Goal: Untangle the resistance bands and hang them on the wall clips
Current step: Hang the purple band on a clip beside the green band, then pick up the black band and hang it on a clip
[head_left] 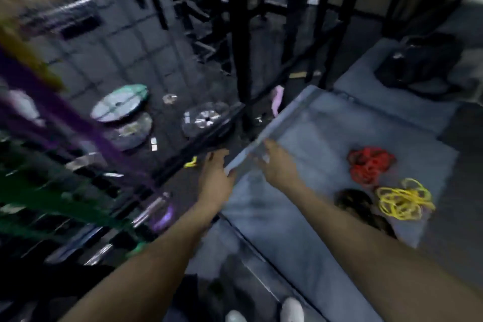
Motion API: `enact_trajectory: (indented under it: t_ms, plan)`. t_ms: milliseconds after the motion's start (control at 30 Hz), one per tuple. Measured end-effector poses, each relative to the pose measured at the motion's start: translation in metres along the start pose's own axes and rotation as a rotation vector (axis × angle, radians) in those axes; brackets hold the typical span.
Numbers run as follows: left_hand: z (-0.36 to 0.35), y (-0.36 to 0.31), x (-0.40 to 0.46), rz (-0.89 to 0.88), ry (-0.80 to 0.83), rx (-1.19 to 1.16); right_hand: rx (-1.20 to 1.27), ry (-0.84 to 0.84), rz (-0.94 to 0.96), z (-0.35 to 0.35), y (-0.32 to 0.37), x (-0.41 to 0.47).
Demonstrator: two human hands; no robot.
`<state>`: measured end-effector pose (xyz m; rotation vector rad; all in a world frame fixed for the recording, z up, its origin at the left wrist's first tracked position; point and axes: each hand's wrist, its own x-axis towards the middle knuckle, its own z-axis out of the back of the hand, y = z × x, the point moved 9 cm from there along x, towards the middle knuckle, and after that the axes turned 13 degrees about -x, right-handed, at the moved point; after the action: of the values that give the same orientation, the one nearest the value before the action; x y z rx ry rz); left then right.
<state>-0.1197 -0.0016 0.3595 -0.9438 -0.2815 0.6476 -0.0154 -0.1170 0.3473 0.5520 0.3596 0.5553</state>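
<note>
Three tangled bundles of resistance bands lie on a grey mat [300, 191]: a red one [369, 165], a yellow one [402, 200] and a dark one [356, 201] beside them. My left hand [215, 176] reaches over the mat's left edge with fingers spread, holding nothing. My right hand [277, 162] hovers over the mat near its folded upper-left edge, fingers relaxed, well left of the bundles. Purple [60, 117] and green [52, 191] bands hang blurred at the left. The frame is motion-blurred.
Weight plates [119, 104] lie on the dark floor to the left. Black rack posts [240, 34] stand behind the mat. A black bag [420, 60] sits on a second mat at the back right. My white shoes [291, 308] show at the bottom.
</note>
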Motion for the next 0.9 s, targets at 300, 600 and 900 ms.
enact_trajectory:
  t_ms: [300,600,900]
  plan:
    - [-0.226,-0.005,-0.005,-0.059,0.495,0.022,0.028,-0.051,-0.494,0.002,-0.242,-0.046]
    - [-0.382,0.06,-0.006,-0.141,0.869,0.185,0.099,-0.165,-0.939,-0.042,-0.393,-0.106]
    - [-0.481,0.122,-0.015,-0.432,1.014,0.406,0.133,-0.237,-0.991,-0.127,-0.469,-0.107]
